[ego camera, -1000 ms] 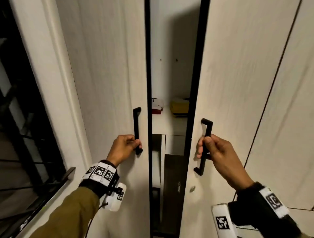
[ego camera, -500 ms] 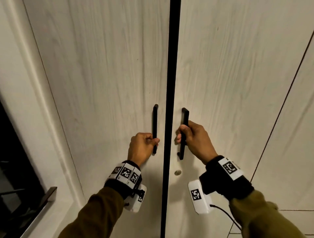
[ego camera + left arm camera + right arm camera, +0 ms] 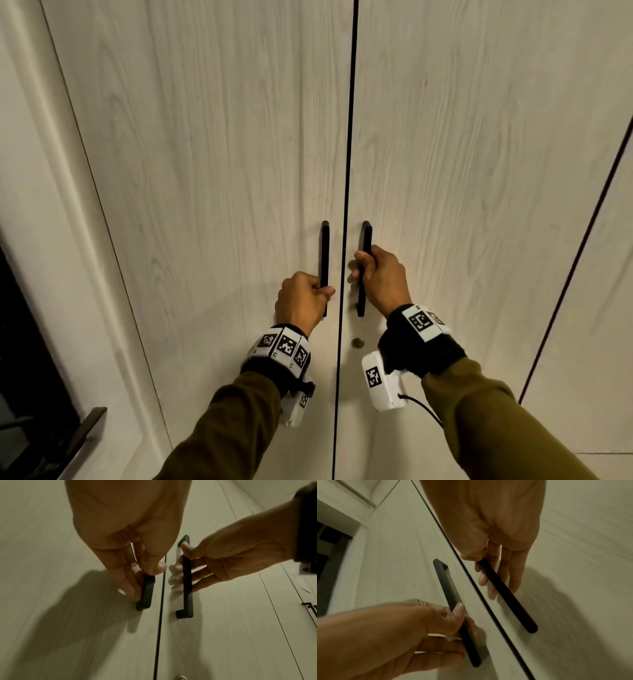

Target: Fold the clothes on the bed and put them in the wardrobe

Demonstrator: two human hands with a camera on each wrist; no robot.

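Left hand (image 3: 301,301) grips the left handle (image 3: 324,253); right hand (image 3: 383,277) grips the right handle (image 3: 367,236). A small round lock (image 3: 358,342), maybe, sits just below, mid-frame.

Wardrobe doors (image 3: 219,171) now lying shut; gap between them, wide a second ago with shelf and boxes showing inside, now narrowing to thin dark line. Two black handles (image 3: 324,250) sitting close side by side. Left hand (image 3: 301,301) and right hand (image 3: 383,277), gripping handles, drawing near each other. Dark window at left sliding mostly out of head view.
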